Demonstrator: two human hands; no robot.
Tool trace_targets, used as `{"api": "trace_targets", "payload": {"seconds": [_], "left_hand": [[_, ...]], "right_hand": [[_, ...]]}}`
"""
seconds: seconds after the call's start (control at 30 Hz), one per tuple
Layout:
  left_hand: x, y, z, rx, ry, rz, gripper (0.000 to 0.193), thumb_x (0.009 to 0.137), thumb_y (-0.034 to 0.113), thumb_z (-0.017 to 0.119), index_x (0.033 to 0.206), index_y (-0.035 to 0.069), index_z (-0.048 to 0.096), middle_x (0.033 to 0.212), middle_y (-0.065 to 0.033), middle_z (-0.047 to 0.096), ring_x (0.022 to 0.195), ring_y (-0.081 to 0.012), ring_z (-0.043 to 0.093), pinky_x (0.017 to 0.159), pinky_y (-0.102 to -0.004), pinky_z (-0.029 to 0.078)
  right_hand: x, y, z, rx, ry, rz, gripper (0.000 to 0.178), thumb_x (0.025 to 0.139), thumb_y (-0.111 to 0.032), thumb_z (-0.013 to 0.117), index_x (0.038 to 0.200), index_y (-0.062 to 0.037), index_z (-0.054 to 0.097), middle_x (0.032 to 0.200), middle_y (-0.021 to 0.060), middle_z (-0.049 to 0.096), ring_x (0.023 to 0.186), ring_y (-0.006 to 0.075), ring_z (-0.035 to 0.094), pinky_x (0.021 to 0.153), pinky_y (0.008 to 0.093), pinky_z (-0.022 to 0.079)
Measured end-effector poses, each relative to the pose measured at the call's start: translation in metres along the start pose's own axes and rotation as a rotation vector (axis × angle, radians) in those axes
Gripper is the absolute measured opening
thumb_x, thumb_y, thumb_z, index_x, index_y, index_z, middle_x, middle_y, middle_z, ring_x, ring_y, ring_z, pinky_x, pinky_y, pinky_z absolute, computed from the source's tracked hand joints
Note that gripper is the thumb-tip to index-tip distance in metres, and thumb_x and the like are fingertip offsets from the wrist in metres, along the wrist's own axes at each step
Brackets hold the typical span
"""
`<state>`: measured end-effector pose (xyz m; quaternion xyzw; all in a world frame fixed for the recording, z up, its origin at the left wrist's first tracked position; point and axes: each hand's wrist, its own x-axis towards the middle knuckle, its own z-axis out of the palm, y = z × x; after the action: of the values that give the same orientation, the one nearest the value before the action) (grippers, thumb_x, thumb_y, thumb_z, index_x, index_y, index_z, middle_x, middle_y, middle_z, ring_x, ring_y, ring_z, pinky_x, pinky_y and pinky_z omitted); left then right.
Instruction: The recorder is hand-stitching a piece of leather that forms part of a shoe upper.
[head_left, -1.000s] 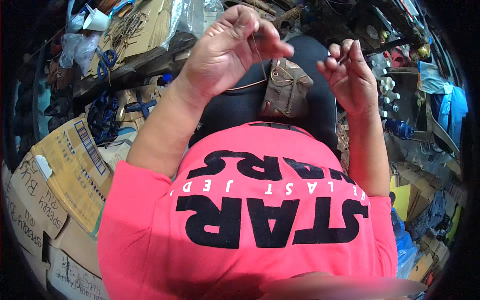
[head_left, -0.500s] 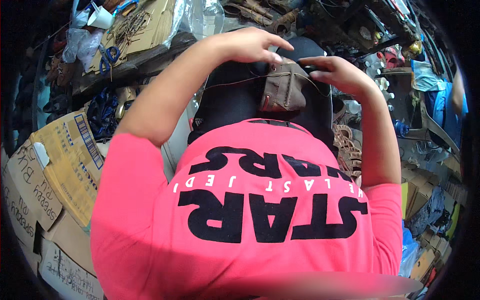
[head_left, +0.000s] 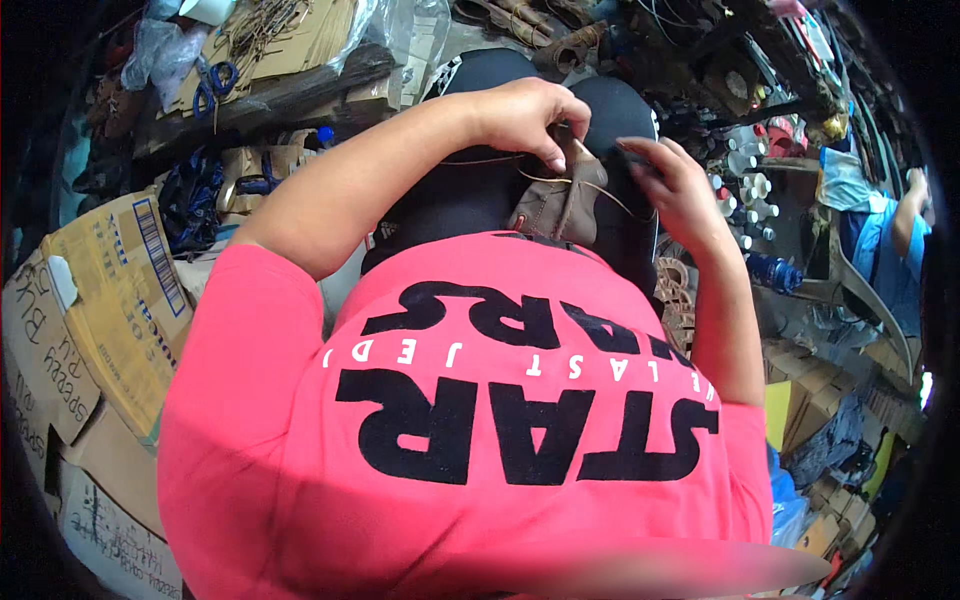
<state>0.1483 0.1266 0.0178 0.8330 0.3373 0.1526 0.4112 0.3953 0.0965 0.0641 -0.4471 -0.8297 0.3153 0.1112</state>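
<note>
A brown leather shoe upper (head_left: 557, 208) with a stitched seam rests on my black-clad lap. My left hand (head_left: 535, 118) is closed on its far end, thumb and fingers curled together there. From the seam, a thin pale thread (head_left: 612, 196) loops out to the right, and another length runs left under my left forearm. Just right of the upper, apart from it, is my right hand (head_left: 677, 183). Its fingertips are smeared by motion, so whether they pinch the thread or a needle cannot be made out.
Blue-handled scissors (head_left: 214, 88) lie on stacked cardboard at the far left. Cardboard boxes (head_left: 120, 310) stand at the left. Small white-capped bottles (head_left: 745, 200) and a blue bottle (head_left: 773, 271) are on the right. Another person's arm (head_left: 908, 215) shows at the right edge.
My left hand has curled down onto the upper's far end, and the upper has turned and narrowed in view. My right hand has dropped slightly nearer to me, and the thread loop has shifted.
</note>
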Motion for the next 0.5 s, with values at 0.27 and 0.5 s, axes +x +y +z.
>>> {"api": "trace_targets", "payload": {"seconds": [0.27,0.5], "left_hand": [[0.002,-0.009,0.003,-0.285,-0.056,-0.042,0.033,0.070,0.019,0.079,0.093,0.003,0.063,0.093,-0.0066,0.057,0.091,-0.0182,0.055,0.082,-0.0313,0.043],[0.001,-0.006,0.002,-0.292,-0.045,-0.059,0.034,0.070,0.020,0.079,0.095,0.003,0.064,0.093,-0.0058,0.057,0.090,-0.0173,0.055,0.081,-0.0302,0.044]], "right_hand": [[-0.028,-0.018,0.009,-0.183,0.168,-0.211,0.006,0.078,-0.016,0.070,0.084,-0.0151,0.069,0.074,0.0007,0.059,0.077,0.0193,0.059,0.097,0.0428,0.029],[-0.019,-0.009,0.019,-0.185,0.215,-0.139,0.007,0.079,-0.018,0.069,0.085,-0.0143,0.069,0.078,0.0011,0.060,0.080,0.0192,0.057,0.088,0.0377,0.032]]}}
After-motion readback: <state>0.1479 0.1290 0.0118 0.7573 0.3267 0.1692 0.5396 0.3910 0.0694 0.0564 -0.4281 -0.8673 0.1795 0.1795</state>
